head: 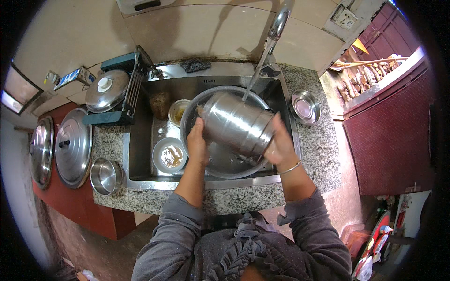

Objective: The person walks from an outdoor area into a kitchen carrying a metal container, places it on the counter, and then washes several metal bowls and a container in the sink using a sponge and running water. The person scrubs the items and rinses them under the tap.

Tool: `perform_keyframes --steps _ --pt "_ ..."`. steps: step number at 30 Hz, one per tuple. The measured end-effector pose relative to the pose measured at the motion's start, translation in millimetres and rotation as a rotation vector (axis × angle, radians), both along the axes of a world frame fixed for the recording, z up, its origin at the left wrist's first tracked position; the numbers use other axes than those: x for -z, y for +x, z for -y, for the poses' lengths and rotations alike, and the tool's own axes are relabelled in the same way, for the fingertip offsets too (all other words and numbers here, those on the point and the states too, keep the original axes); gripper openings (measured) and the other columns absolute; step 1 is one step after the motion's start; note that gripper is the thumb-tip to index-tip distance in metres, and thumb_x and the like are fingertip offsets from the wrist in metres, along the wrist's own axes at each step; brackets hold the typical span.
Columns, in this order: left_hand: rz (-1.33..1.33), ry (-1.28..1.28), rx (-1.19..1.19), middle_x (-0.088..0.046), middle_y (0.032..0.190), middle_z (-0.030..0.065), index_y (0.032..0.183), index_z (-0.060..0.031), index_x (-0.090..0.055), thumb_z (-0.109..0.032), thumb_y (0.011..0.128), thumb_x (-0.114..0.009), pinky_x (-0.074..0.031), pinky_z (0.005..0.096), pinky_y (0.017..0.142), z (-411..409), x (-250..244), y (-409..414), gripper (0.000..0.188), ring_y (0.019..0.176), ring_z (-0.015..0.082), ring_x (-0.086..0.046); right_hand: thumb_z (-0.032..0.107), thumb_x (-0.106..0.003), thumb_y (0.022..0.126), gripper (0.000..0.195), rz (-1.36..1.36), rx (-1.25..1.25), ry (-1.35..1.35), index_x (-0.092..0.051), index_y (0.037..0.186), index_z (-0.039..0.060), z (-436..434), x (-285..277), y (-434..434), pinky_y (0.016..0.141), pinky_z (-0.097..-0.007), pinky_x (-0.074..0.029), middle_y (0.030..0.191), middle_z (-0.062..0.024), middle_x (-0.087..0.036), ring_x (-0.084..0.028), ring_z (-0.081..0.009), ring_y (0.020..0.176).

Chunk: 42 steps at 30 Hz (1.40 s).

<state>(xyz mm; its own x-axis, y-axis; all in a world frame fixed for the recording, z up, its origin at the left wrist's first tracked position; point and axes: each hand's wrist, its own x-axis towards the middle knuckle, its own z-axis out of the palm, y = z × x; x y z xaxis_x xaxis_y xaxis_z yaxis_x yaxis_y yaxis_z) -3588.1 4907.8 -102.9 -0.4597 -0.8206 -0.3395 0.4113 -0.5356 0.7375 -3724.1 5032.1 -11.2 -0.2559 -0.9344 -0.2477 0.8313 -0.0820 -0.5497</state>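
Note:
A tall ribbed stainless steel pot lies tilted on its side between my hands, over a large round metal basin in the sink. My left hand supports its left end; part of those fingers is hidden behind the pot. At the other end, my right hand grips the rim, slightly blurred. Water runs from the curved chrome faucet onto the pot's side. Left of the basin, a bowl with liquid and a smaller bowl with yellowish residue stand in the sink.
One steel bowl stands on the granite counter at right, another at left. A rack holds a lidded pot at the sink's left edge. Large metal lids lean farther left. A dark scouring pad lies behind the sink.

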Motion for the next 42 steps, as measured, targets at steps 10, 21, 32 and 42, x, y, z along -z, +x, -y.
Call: perform_keyframes --steps 10,21,32,42 --pt "0.385 -0.99 -0.247 -0.055 0.089 0.006 0.097 -0.0026 -0.053 -0.011 0.079 -0.049 -0.038 0.0303 0.078 3 -39 -12 0.021 0.083 0.0197 -0.05 -0.005 -0.052 0.063 0.024 -0.347 0.208 0.288 -0.055 0.086 -0.0017 -8 30 -8 0.065 -0.0279 -0.044 0.078 -0.008 -0.057 -0.055 -0.0184 0.075" --pt "0.797 -1.371 0.133 -0.053 0.09 0.0122 0.088 -0.0091 -0.058 -0.018 0.076 -0.049 -0.041 0.0375 0.07 11 -61 -73 0.017 0.083 0.0306 -0.052 -0.003 -0.057 0.064 0.029 -0.688 0.043 0.317 -0.054 0.092 -0.0005 -15 31 15 0.07 -0.0242 -0.041 0.086 -0.005 -0.057 -0.054 -0.0118 0.074" --pt "0.525 -1.614 0.125 -0.045 0.115 0.0118 0.099 -0.0122 -0.055 0.0 0.069 -0.05 -0.035 0.0353 0.089 -51 -62 -68 0.033 0.106 0.031 -0.042 0.0 -0.054 0.072 0.03 -0.72 0.11 0.197 -0.05 0.101 -0.0013 -5 39 4 0.08 -0.0272 -0.039 0.1 -0.0059 -0.053 -0.05 -0.0149 0.092" --pt "0.39 -1.578 0.063 -0.053 0.098 0.0078 0.093 -0.009 -0.057 0.002 0.063 -0.05 -0.036 0.0361 0.085 -46 -59 -49 0.033 0.101 0.0299 -0.045 -0.006 -0.053 0.063 0.031 -0.556 0.302 0.137 -0.053 0.094 -0.0026 2 25 18 0.075 -0.0261 -0.04 0.088 -0.0059 -0.057 -0.054 -0.0156 0.082"
